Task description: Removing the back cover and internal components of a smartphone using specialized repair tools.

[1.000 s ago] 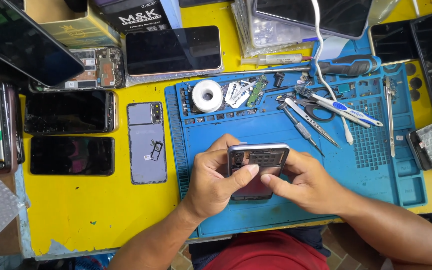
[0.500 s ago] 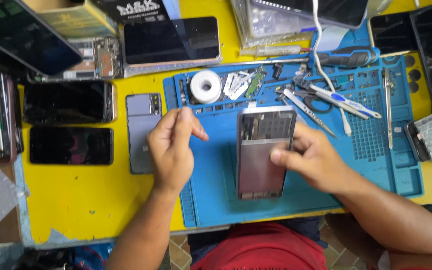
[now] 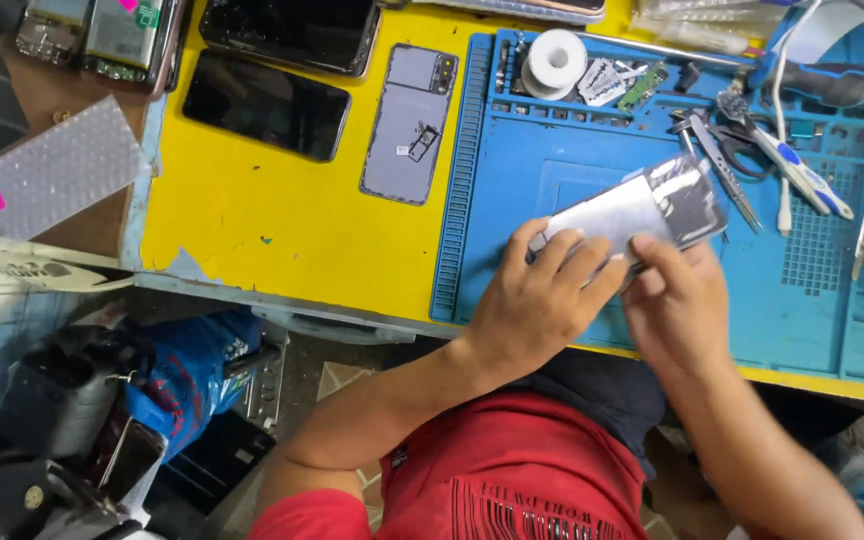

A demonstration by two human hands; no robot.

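Head view: both hands grip one phone frame (image 3: 642, 208) tilted over the blue repair mat (image 3: 572, 150), probably angled so its metal back can be checked. Left hand (image 3: 542, 300) curls over the lower end, fingers wrapped; right hand (image 3: 677, 305) pinches the side edge (thumb hidden). Half a second ago the frame lay upright under the right hand alone, left hand spread apart on the mat. A grey back cover (image 3: 410, 122) lies on the yellow table (image 3: 252, 215).
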